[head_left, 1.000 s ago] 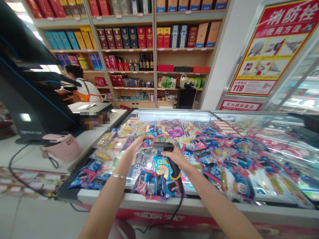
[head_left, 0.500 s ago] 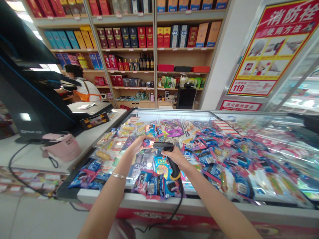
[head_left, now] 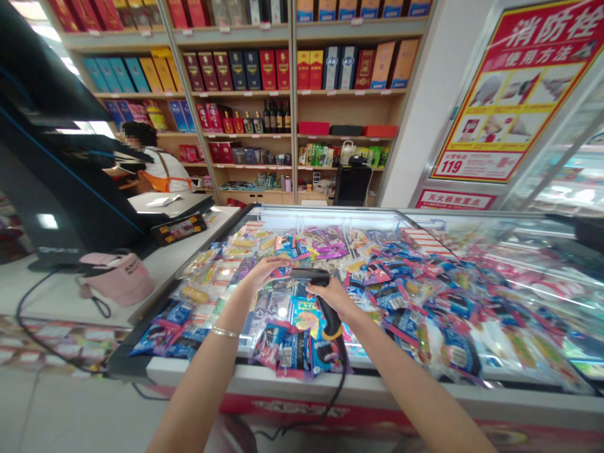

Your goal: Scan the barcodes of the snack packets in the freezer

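My right hand grips a black barcode scanner by its handle. The scanner's head points left, and its cable drops over the front rim of the freezer chest. Just left of the scanner head, my left hand is closed over a small snack packet, which my fingers mostly hide. A thin bracelet sits on my left wrist. Both hands hover above several colourful snack packets lying on the chest's glass top.
To the left stands a white counter with a pink cap, a black screen and a cable. A person in an orange apron is behind it. Shelves of boxed bottles fill the back wall. A red poster hangs at the right.
My left hand's fingers have curled further over the small packet, so less of it shows. The scanner and my right hand have stayed in place.
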Demonstrator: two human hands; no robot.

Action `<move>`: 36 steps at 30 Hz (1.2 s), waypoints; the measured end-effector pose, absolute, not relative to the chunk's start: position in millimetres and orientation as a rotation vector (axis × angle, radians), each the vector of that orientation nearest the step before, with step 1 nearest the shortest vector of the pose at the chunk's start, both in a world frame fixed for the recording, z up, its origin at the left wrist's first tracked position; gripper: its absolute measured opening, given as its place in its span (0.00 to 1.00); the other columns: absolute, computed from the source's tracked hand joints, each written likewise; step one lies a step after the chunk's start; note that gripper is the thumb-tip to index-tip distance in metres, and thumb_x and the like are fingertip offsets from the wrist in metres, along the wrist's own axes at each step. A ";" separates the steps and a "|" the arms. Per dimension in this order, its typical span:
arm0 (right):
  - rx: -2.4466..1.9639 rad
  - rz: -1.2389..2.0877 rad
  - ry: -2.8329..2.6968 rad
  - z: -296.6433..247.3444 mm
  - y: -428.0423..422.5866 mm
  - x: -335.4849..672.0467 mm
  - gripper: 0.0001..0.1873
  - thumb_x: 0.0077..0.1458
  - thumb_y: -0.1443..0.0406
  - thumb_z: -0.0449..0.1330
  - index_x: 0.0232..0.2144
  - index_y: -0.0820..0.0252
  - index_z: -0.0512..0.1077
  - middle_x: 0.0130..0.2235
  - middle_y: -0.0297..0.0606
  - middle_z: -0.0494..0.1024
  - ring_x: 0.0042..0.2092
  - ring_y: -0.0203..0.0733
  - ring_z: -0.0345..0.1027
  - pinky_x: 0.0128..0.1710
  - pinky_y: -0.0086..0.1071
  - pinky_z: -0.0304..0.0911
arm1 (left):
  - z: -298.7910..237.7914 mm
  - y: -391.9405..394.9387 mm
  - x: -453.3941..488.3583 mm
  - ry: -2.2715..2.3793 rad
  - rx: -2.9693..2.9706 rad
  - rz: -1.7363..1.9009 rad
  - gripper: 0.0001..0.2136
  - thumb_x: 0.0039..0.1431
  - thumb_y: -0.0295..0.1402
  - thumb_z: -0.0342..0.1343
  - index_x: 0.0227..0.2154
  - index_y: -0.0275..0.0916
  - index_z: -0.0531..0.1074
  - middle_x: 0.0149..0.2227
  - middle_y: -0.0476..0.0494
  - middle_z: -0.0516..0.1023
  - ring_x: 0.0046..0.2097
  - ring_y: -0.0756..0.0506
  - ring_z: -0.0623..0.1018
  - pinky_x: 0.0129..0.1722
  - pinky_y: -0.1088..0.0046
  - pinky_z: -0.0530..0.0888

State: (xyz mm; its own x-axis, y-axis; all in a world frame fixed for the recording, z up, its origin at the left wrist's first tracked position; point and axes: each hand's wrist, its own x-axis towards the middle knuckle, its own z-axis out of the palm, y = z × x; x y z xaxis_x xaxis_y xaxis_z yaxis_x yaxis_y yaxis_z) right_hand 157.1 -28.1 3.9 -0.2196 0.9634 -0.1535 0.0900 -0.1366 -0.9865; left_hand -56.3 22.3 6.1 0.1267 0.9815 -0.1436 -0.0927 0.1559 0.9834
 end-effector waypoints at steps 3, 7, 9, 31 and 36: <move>-1.257 1.456 -1.359 1.6 -26.9 157.2 0.04 0.44 0.68 0.63 0.23 0.65 0.73 0.21 0.37 0.76 0.16 0.33 0.62 0.16 0.27 0.58 | 5.5 22.6 -56.8 1.122 1.168 1.115 0.19 0.38 0.30 0.67 0.39 0.37 0.77 0.39 0.42 0.80 0.39 0.46 0.77 0.31 0.78 0.72; -1.257 1.461 -1.357 -0.6 -26.0 157.0 0.04 0.44 0.67 0.63 0.23 0.64 0.74 0.21 0.37 0.76 0.16 0.33 0.62 0.16 0.27 0.58 | 1.2 27.4 -58.9 1.064 1.183 1.230 0.24 0.36 0.26 0.67 0.43 0.39 0.77 0.43 0.44 0.79 0.43 0.46 0.76 0.38 0.78 0.71; -1.253 1.457 -1.356 -0.5 -26.2 157.0 0.04 0.44 0.67 0.63 0.23 0.65 0.74 0.21 0.38 0.76 0.16 0.33 0.62 0.16 0.27 0.58 | 1.2 29.2 -59.0 1.074 1.133 1.250 0.26 0.36 0.25 0.67 0.44 0.40 0.76 0.42 0.45 0.79 0.40 0.47 0.76 0.34 0.78 0.71; -1.246 1.464 -1.344 11.1 -31.7 155.4 0.04 0.44 0.68 0.63 0.21 0.64 0.73 0.21 0.36 0.76 0.16 0.33 0.62 0.16 0.28 0.59 | -3.4 32.5 -52.1 1.252 1.017 1.195 0.13 0.41 0.34 0.66 0.32 0.34 0.79 0.24 0.46 0.78 0.23 0.52 0.74 0.22 0.79 0.66; -1.282 1.417 -1.363 14.0 -33.2 156.3 0.04 0.44 0.68 0.63 0.21 0.64 0.74 0.20 0.36 0.75 0.16 0.34 0.62 0.17 0.28 0.59 | 1.2 28.4 -50.2 1.257 1.012 1.189 0.18 0.36 0.33 0.69 0.34 0.35 0.78 0.25 0.47 0.78 0.24 0.51 0.74 0.24 0.78 0.68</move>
